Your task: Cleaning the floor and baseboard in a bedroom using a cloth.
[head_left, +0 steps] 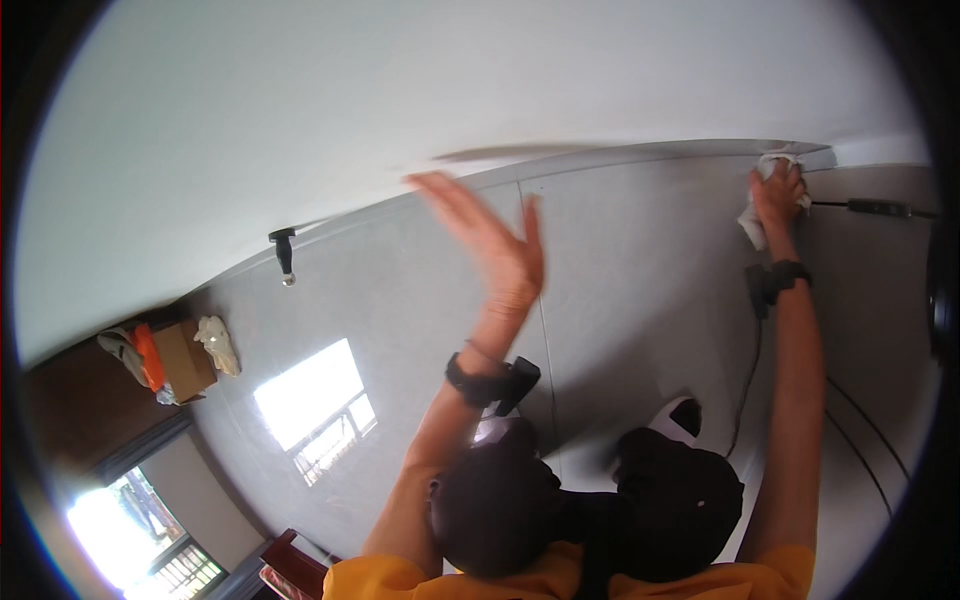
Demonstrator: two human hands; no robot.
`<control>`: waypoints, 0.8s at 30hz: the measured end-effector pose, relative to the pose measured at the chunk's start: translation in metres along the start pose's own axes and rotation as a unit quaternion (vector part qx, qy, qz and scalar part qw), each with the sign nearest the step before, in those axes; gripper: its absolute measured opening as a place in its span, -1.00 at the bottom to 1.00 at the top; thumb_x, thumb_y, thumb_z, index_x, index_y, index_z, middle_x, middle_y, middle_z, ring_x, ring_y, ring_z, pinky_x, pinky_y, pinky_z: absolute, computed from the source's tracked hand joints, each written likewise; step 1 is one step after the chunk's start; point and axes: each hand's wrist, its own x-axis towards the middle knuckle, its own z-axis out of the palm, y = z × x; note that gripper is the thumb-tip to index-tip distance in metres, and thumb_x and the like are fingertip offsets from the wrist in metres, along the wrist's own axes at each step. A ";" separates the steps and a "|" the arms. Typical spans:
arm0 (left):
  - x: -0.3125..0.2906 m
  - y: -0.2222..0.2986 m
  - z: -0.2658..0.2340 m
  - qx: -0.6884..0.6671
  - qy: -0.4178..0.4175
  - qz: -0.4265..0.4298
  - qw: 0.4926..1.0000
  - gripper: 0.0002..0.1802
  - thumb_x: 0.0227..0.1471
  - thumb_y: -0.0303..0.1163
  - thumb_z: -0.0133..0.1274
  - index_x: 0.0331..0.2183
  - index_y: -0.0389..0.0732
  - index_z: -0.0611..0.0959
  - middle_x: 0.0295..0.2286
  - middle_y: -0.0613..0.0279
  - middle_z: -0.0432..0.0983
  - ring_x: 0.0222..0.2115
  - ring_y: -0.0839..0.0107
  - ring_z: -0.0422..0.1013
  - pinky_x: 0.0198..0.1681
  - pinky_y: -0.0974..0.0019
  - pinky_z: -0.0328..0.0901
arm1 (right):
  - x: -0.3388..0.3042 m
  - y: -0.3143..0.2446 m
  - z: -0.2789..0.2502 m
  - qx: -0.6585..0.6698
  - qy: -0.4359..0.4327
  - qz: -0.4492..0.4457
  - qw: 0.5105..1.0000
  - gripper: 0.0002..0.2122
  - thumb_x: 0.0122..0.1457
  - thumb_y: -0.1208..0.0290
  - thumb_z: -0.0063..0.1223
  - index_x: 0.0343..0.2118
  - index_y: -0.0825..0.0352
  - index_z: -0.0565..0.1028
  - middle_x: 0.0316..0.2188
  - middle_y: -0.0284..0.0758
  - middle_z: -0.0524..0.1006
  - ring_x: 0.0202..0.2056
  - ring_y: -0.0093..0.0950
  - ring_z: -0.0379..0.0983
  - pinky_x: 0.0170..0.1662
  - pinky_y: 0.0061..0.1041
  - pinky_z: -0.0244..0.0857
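Right hand (780,195) is at the upper right of the frame, on a white cloth (750,228) bunched at the foot of the wall (480,80), by the end of the grey baseboard (680,152). Fingers laid over the cloth, a loose flap hanging out on the left side of the hand; can't tell if they grip it or only press. Left hand (505,250) is near frame center, holding nothing: fingers straight and together, thumb apart, over the grey tile floor (640,270). Both wrists carry black straps with modules. Containers: one brown cardboard box (185,362) at the left of the frame, white plastic bag (217,345) against its right side, orange item (149,357) and grey item (120,345) at its left. Can't tell whether those two sit in the box or beside it; box interior isn't readable, nor is what's in the bag. Black doorstop (284,258) stands near the wall, left of center. Black cable with an inline block (878,207) runs just right of the cloth. White shoe (678,420) and dark trouser knees (680,495) at lower center; window (125,525) at lower left.
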 end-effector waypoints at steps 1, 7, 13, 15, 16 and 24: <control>0.011 -0.015 -0.012 0.026 0.034 -0.008 0.999 -0.01 -0.09 -0.27 0.01 0.08 -0.42 -0.32 0.09 -0.26 -0.63 0.12 -0.17 -0.51 0.13 -0.06 -0.32 | 0.000 0.003 0.001 -0.001 -0.002 0.002 1.000 -0.41 -0.06 0.08 -0.14 0.05 0.23 0.12 0.07 -0.21 0.07 0.09 -0.18 -0.05 -0.02 -0.05 0.04; 0.033 -0.013 0.018 0.049 0.114 -0.016 0.992 0.04 -0.02 0.07 -0.18 0.04 -0.50 -0.36 0.03 -0.43 -0.69 0.08 -0.29 -0.61 0.14 -0.05 -0.39 | 0.008 -0.007 0.003 0.010 -0.033 -0.001 0.999 -0.39 -0.07 0.05 -0.13 0.07 0.21 0.11 0.08 -0.21 0.06 0.11 -0.17 -0.07 -0.01 -0.05 0.04; -0.015 0.020 0.040 0.014 -0.232 0.088 0.969 -0.02 -0.18 -0.16 0.11 0.06 -0.49 -0.07 0.08 -0.35 -0.41 0.13 -0.15 -0.37 0.11 -0.10 -0.24 | 0.012 0.003 0.011 0.001 -0.020 -0.003 1.000 -0.38 -0.06 0.05 -0.12 0.08 0.21 0.10 0.10 -0.20 0.03 0.11 -0.16 -0.09 0.02 -0.06 0.01; -0.021 0.010 0.038 0.047 -0.214 0.147 0.965 -0.05 -0.17 -0.13 0.11 0.06 -0.47 0.00 0.09 -0.28 -0.25 0.14 -0.06 -0.28 0.09 -0.12 -0.20 | 0.008 0.003 0.010 0.004 -0.037 -0.004 0.999 -0.37 -0.06 0.05 -0.13 0.08 0.22 0.08 0.10 -0.17 0.03 0.11 -0.14 -0.08 0.03 -0.07 0.01; -0.015 0.004 0.028 0.060 -0.196 0.143 0.968 -0.07 -0.18 -0.13 0.12 0.06 -0.46 0.05 0.09 -0.24 -0.20 0.13 -0.05 -0.24 0.09 -0.15 -0.20 | 0.007 0.005 0.007 0.003 -0.035 0.001 0.999 -0.37 -0.06 0.05 -0.13 0.08 0.22 0.08 0.10 -0.17 0.03 0.11 -0.14 -0.08 0.03 -0.07 0.01; 0.082 -0.143 -0.091 0.380 -0.104 0.505 0.768 -0.43 -0.05 -0.49 -0.12 0.03 0.18 0.29 -0.02 0.68 0.22 -0.08 0.72 0.22 -0.15 0.46 0.18 | 0.006 0.001 0.001 0.003 -0.051 -0.044 0.998 -0.38 -0.05 0.06 -0.16 0.08 0.25 0.06 0.09 -0.12 0.04 0.09 -0.11 -0.05 0.00 -0.08 0.06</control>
